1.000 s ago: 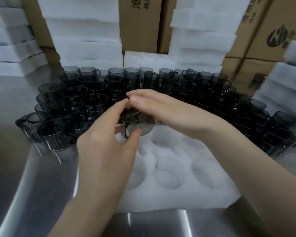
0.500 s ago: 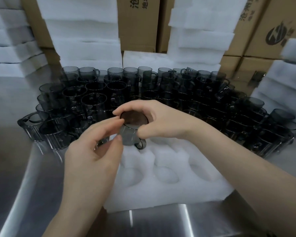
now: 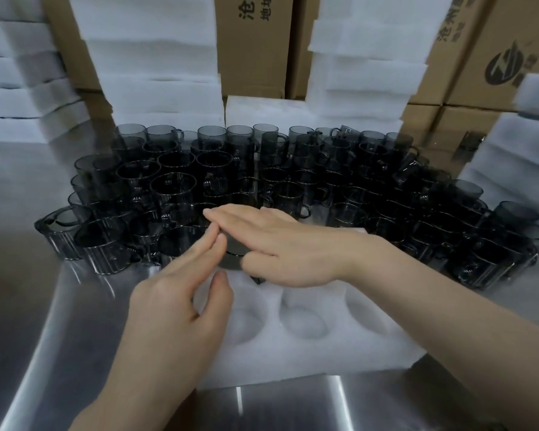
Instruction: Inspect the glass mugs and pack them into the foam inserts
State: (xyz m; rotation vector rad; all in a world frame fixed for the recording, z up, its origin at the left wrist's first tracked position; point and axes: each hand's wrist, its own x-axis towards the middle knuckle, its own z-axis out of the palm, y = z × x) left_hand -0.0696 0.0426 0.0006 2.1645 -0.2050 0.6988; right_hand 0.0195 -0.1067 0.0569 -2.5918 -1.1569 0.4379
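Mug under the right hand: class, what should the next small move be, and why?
Probably a gentle downward press. The right hand lies flat on the mug, whose dark wall shows above the foam insert, so it seems not fully seated. The left hand, fingers straight, is at its side and can steady it.

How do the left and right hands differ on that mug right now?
The right hand lies flat, palm down, over the mug; the left hand only touches its side with straight fingertips. The right hand reaches across the foam insert; the left hand sits at its left edge. Both are open, gripping nothing.
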